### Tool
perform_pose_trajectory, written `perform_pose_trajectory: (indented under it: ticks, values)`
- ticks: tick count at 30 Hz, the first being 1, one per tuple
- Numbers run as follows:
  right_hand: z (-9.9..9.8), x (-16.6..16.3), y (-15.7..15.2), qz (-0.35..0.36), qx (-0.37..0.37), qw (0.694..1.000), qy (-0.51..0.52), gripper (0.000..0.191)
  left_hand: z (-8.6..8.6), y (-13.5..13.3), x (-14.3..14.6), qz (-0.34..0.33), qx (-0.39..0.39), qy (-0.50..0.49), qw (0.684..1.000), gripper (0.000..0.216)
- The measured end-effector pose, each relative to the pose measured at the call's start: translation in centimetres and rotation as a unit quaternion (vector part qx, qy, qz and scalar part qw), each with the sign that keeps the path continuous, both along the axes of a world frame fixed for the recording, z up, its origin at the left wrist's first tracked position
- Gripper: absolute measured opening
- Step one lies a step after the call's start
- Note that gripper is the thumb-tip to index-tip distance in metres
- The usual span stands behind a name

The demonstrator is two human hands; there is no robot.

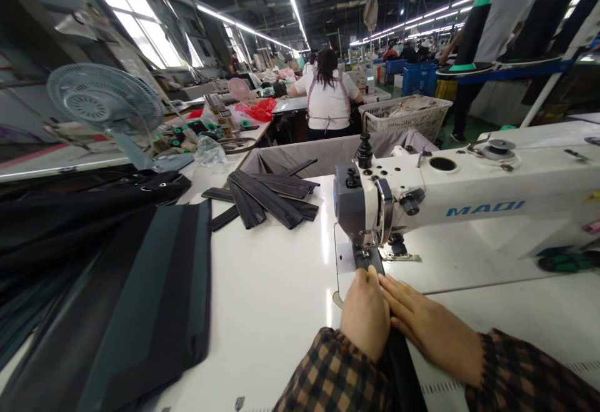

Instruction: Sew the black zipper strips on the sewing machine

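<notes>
A long black strip [405, 377] of leather-like material runs from the table's front edge up under the presser foot [364, 251] of a white sewing machine [440, 193]. My left hand [365, 312] is closed on this strip just in front of the foot, its fingers curled and partly hidden. Against the strip's right edge lies my right hand [429, 324], fingers stretched out and held together. The fingertips of both hands come close to each other. The strip between them is mostly covered.
Several finished-looking black strips [267, 196] lie in a loose pile beyond the machine's left. Large black panels [140, 299] cover the table's left side. Behind them stands a fan [100, 102]. A person [328, 96] sits ahead beside a white basket [407, 115]; another person stands at right behind thread cones [473, 34].
</notes>
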State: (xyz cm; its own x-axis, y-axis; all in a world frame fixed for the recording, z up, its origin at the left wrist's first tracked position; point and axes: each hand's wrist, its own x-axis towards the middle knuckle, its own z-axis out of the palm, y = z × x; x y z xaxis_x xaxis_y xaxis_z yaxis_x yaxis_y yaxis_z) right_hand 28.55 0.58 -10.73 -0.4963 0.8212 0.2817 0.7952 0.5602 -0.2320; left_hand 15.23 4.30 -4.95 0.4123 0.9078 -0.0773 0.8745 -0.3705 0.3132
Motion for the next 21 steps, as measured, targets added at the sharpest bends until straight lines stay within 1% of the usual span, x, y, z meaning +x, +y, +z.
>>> perform_pose_trajectory:
  ticks: [3,7,12,15,17,19,21]
  values:
    - [0.0,0.0,0.3,-0.005,0.005,1.0,0.014,0.044,-0.2,0.3,0.1,0.005,0.007,-0.014,1.0,0.035]
    - [0.3,-0.1,0.2,-0.012,0.023,0.999,0.02,0.043,-0.6,-0.4,-0.2,0.043,0.027,-0.049,0.997,0.037]
    - [0.6,0.1,-1.3,0.002,0.036,0.999,-0.034,0.042,-1.0,-2.7,-1.6,0.056,-0.026,-0.094,0.994,0.043]
    - [0.4,0.2,-1.9,0.013,0.041,0.998,-0.043,0.042,-1.4,-2.9,-2.5,0.078,-0.067,-0.197,0.975,0.04]
    - [0.2,0.2,-2.0,0.014,0.041,0.998,-0.046,0.043,-1.8,-2.6,-2.7,0.077,-0.089,-0.246,0.962,0.038]
    - [0.1,0.2,-2.1,0.011,0.04,0.998,-0.05,0.042,-1.9,-2.5,-2.4,0.064,-0.073,-0.223,0.97,0.038]
    - [0.1,0.2,-2.1,0.008,0.039,0.998,-0.049,0.041,-1.8,-2.7,-1.9,0.051,-0.036,-0.152,0.986,0.041]
